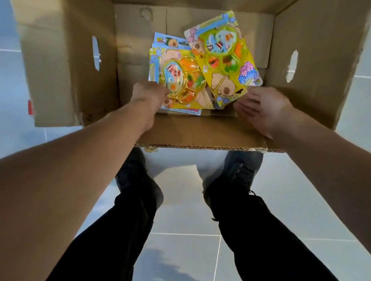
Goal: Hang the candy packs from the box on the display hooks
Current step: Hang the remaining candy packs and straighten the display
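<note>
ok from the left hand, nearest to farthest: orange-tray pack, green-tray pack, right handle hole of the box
1. Orange-tray pack: at the left hand's fingertips.
2. Green-tray pack: tilted, toward the far right.
3. Right handle hole: in the box's right wall.

Both hands reach into cardboard box (76,41); left hand (149,94) touches candy pack (180,81).

Pale glossy floor tiles (187,207) with thin grout lines lie underfoot. Two legs in black trousers (260,247) stand on them, ending in dark shoes (240,174), feet apart.
</note>
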A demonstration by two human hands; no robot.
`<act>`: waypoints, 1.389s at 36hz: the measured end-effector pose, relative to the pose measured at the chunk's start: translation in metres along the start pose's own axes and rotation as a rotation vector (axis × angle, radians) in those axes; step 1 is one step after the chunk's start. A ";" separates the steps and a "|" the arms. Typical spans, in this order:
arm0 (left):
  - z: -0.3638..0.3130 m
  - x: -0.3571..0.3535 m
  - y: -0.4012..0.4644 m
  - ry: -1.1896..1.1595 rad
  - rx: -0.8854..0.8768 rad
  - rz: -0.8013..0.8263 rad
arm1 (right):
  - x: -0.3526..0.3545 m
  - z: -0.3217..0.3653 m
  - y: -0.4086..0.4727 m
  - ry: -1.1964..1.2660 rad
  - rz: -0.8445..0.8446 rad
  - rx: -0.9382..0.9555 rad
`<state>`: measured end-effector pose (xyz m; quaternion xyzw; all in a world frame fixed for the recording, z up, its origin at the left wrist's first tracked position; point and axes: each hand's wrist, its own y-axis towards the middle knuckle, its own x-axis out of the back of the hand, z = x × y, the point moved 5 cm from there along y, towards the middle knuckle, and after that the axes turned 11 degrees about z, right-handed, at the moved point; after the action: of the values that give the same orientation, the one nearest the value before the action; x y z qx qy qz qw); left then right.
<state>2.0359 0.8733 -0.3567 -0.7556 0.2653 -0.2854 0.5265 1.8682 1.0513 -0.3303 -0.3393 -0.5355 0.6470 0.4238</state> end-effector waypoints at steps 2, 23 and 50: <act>0.003 -0.001 0.018 0.053 -0.031 -0.011 | -0.005 -0.001 0.012 0.014 -0.004 -0.027; -0.019 -0.011 0.054 -0.049 -0.050 -0.032 | -0.004 -0.002 0.047 0.186 -0.093 0.173; -0.042 -0.030 -0.030 0.296 -0.369 -0.015 | -0.014 0.005 -0.053 0.725 -0.012 0.271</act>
<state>1.9886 0.8764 -0.3212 -0.7910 0.3815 -0.3436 0.3327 1.8795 1.0403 -0.2779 -0.4838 -0.2625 0.5474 0.6304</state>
